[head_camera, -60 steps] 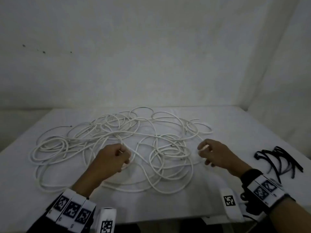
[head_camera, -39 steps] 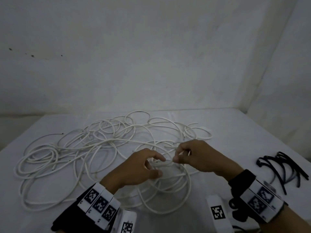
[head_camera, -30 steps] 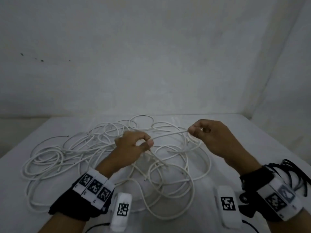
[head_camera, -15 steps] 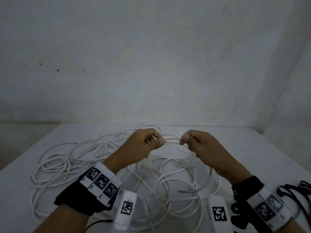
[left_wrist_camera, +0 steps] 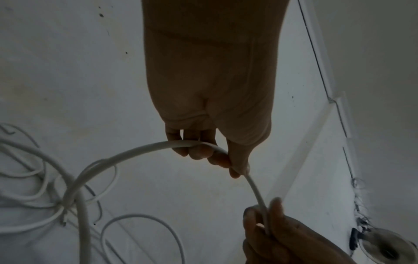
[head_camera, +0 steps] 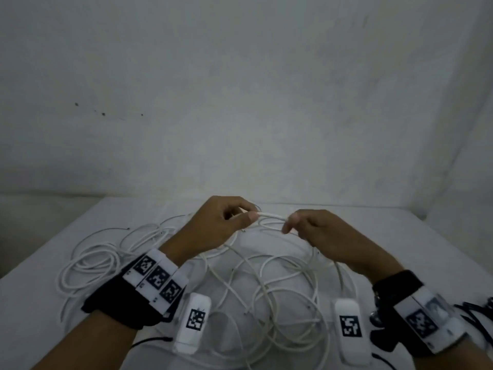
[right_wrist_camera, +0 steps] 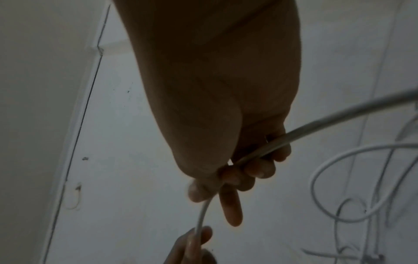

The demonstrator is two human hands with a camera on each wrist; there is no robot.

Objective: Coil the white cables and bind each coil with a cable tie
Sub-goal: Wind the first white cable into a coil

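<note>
Both hands are pinching one white cable (head_camera: pixel 270 215) above the tangle (head_camera: pixel 266 289) lying on the white table (head_camera: pixel 400 236): the left hand (head_camera: pixel 213 225) is curling round it, the right hand (head_camera: pixel 317 231) is gripping it nearby, a short span bridging them.

Left hand (head_camera: pixel 216 225) and right hand (head_camera: pixel 320 231) both pinching one white cable (head_camera: pixel 270 215) above the tangle (head_camera: pixel 266 284).

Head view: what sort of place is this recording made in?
Probably a bare indoor recording setup: a white table in a corner of plain white walls, holding only loose cables and black ties.
</note>
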